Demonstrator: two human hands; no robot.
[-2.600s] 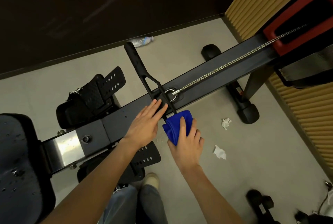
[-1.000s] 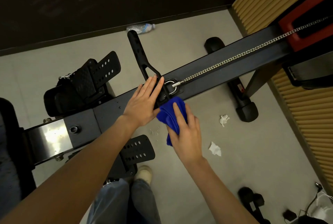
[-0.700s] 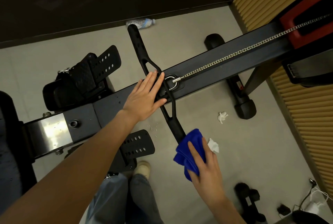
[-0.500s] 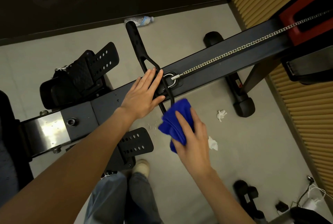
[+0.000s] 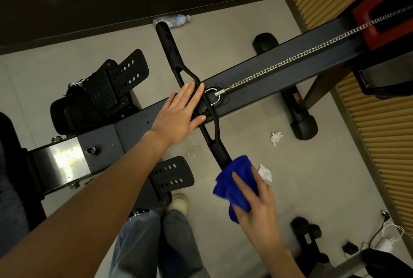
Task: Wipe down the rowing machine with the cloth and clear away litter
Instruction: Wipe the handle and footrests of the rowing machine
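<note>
Fingers [image 5: 188, 98] of the left hand [image 5: 176, 116] lie straight and close together, pinning the handle [image 5: 218, 151] on the rail [image 5: 134, 125]; right hand [image 5: 259, 201] curls round the cloth [image 5: 232, 179] at the handle's near end. Tug too hard and the cloth slides off, or the handle twists free. Tissue [image 5: 265, 172] lies just beside.

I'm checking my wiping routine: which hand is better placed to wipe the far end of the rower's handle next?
Right. The right hand grips the blue cloth around the handle's near end and could slide along it. The left hand lies flat and empty on the handle at its middle, probably steadying it.
</note>
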